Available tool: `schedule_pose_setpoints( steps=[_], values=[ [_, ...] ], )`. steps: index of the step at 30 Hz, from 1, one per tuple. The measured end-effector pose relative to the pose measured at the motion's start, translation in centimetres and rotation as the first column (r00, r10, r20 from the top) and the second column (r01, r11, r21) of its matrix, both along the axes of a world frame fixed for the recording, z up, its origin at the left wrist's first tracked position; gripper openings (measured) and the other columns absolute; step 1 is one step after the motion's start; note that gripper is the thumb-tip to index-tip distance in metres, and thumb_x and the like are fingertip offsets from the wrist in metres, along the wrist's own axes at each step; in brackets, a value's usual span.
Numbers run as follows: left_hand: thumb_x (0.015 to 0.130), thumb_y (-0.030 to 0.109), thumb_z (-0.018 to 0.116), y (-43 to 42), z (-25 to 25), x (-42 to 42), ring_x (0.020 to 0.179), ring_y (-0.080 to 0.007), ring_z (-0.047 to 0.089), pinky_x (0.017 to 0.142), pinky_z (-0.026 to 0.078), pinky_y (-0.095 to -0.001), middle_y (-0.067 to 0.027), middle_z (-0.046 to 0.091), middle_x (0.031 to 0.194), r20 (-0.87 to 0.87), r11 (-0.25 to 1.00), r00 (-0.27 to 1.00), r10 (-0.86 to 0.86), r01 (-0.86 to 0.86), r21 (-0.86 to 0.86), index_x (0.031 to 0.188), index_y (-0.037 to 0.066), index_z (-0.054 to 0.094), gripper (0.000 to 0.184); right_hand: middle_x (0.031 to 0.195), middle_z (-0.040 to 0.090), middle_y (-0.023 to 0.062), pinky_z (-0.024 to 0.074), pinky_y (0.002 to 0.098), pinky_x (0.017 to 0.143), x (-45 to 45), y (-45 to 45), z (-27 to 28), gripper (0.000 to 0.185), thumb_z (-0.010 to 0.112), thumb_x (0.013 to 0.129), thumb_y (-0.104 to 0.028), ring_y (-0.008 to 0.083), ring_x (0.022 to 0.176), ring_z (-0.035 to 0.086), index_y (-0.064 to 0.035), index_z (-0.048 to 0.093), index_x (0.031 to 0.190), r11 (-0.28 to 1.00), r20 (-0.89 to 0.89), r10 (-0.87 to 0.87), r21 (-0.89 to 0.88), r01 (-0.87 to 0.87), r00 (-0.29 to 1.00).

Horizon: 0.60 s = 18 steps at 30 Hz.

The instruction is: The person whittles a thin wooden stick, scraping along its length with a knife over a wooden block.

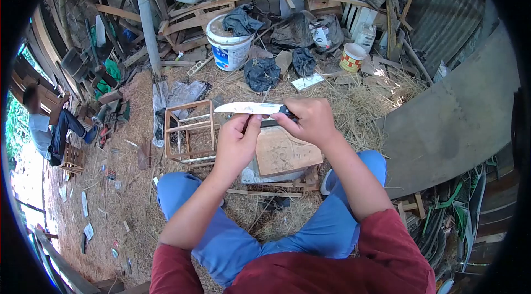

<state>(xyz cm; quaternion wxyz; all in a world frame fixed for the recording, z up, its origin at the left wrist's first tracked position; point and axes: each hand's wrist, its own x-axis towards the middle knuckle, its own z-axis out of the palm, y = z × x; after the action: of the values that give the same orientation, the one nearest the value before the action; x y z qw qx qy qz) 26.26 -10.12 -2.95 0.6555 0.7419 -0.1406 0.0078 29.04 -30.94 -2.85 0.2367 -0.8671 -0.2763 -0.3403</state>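
My right hand [308, 120] is wrapped round the dark handle of a knife [246, 108], whose bright blade points left, held level in front of me. Just under the blade, my left hand [239, 136] is closed, thumb and fingers pressed together close to the lower edge. Whatever lies between those fingertips is too small to make out. Below both hands stands a low block with a worn brown board [287, 153] on top. A dark strip shows behind the fingers, partly hidden.
Left of the board is an open wooden frame [189, 131]. Farther back stand a white bucket [229, 51] and a smaller yellow-red bucket [353, 57]. A large grey sheet [453, 117] leans at right. Another person [47, 128] sits far left. Straw and shavings cover the ground.
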Motion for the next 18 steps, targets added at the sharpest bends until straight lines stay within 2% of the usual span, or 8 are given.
schedule_pose_setpoints(
  steps=[2, 3, 6, 8, 11, 15, 17, 18],
  values=[
    [0.105, 0.016, 0.056, 0.1, -0.5, 0.2, 0.069, -0.0028, 0.044, 0.061, 0.037, -0.0225, 0.0066, 0.054, 0.075, 0.013, 1.0, 1.0, 0.011, -0.011, 0.002, 0.111, 0.0, 0.069, 0.021, 0.057, 0.058, 0.0077, 0.0448, 0.0398, 0.045, -0.1, 0.3, 0.1, 0.044, 0.073, 0.087, -0.044, 0.0284, 0.051, 0.062, -0.0106, 0.058, 0.064, 1.0, 0.005, 0.004, -0.012, -0.004, 1.0],
    [0.105, 0.016, 0.056, 0.3, -0.6, 0.2, 0.069, -0.0028, 0.044, 0.061, 0.037, -0.0225, 0.0066, 0.054, 0.075, 0.012, 1.0, 1.0, 0.009, -0.009, 0.001, 0.111, 0.0, 0.069, 0.021, 0.057, 0.058, 0.0075, 0.0449, 0.0399, 0.045, -0.2, 0.4, 0.1, 0.044, 0.073, 0.087, -0.045, 0.0283, 0.051, 0.061, -0.0107, 0.058, 0.064, 1.0, 0.009, 0.004, -0.018, -0.003, 1.0],
    [0.104, 0.014, 0.058, 0.7, -0.9, -0.1, 0.073, -0.0037, 0.05, 0.064, 0.042, -0.0237, 0.0024, 0.062, 0.08, 0.024, 0.998, 0.999, 0.044, -0.046, 0.049, 0.111, -0.002, 0.069, 0.021, 0.058, 0.059, 0.0067, 0.0451, 0.0395, 0.045, -0.2, 0.6, -0.8, 0.043, 0.073, 0.087, -0.044, 0.0275, 0.051, 0.062, -0.0107, 0.058, 0.065, 0.999, -0.038, 0.003, -0.038, -0.004, 0.999],
    [0.101, 0.013, 0.06, 0.8, -0.7, -0.2, 0.07, -0.0129, 0.067, 0.064, 0.05, -0.0295, -0.0143, 0.073, 0.082, 0.182, 0.975, 0.977, 0.114, -0.145, 0.168, 0.104, -0.004, 0.071, 0.02, 0.058, 0.059, 0.0066, 0.0452, 0.0392, 0.046, -0.1, 1.2, -1.5, 0.043, 0.073, 0.086, -0.045, 0.0272, 0.051, 0.062, -0.0105, 0.058, 0.065, 0.999, -0.033, -0.008, -0.039, 0.007, 0.999],
    [0.1, 0.014, 0.061, 1.0, -1.6, 0.3, 0.068, -0.015, 0.067, 0.063, 0.05, -0.0303, -0.016, 0.072, 0.082, 0.225, 0.969, 0.965, 0.132, -0.173, 0.174, 0.105, -0.003, 0.07, 0.02, 0.059, 0.059, 0.0065, 0.0456, 0.0387, 0.046, 0.2, 1.3, -1.9, 0.044, 0.074, 0.086, -0.045, 0.0265, 0.051, 0.062, -0.0101, 0.058, 0.066, 0.998, 0.006, -0.036, -0.046, 0.036, 0.999],
    [0.1, 0.014, 0.061, 0.4, 0.4, 0.1, 0.066, -0.0142, 0.066, 0.063, 0.049, -0.0303, -0.0146, 0.072, 0.081, 0.246, 0.965, 0.959, 0.139, -0.188, 0.185, 0.105, -0.001, 0.071, 0.018, 0.055, 0.054, 0.0088, 0.0442, 0.0403, 0.047, 0.8, 0.6, -1.4, 0.044, 0.076, 0.084, -0.043, 0.0285, 0.051, 0.06, -0.0095, 0.055, 0.065, 0.997, 0.085, -0.075, -0.023, 0.077, 0.994],
    [0.104, 0.015, 0.057, 0.0, 0.8, 0.5, 0.081, -0.0064, 0.059, 0.074, 0.048, -0.0257, -0.0042, 0.07, 0.088, 0.104, 0.967, 0.99, 0.091, -0.113, 0.227, 0.108, -0.001, 0.069, 0.021, 0.057, 0.056, 0.0088, 0.0449, 0.0409, 0.047, 1.0, 0.2, -1.3, 0.044, 0.075, 0.086, -0.043, 0.0295, 0.052, 0.06, -0.0085, 0.056, 0.066, 0.994, 0.079, -0.103, -0.025, 0.105, 0.992],
    [0.104, 0.015, 0.057, -0.2, 0.6, 0.5, 0.081, -0.0064, 0.059, 0.074, 0.048, -0.0257, -0.0042, 0.07, 0.088, 0.103, 0.968, 0.991, 0.09, -0.111, 0.224, 0.108, -0.001, 0.069, 0.021, 0.058, 0.057, 0.0088, 0.0455, 0.0414, 0.048, 1.1, 0.0, -1.3, 0.044, 0.074, 0.087, -0.044, 0.0304, 0.052, 0.06, -0.0075, 0.057, 0.067, 0.991, 0.069, -0.132, -0.021, 0.133, 0.989]
  ],
)
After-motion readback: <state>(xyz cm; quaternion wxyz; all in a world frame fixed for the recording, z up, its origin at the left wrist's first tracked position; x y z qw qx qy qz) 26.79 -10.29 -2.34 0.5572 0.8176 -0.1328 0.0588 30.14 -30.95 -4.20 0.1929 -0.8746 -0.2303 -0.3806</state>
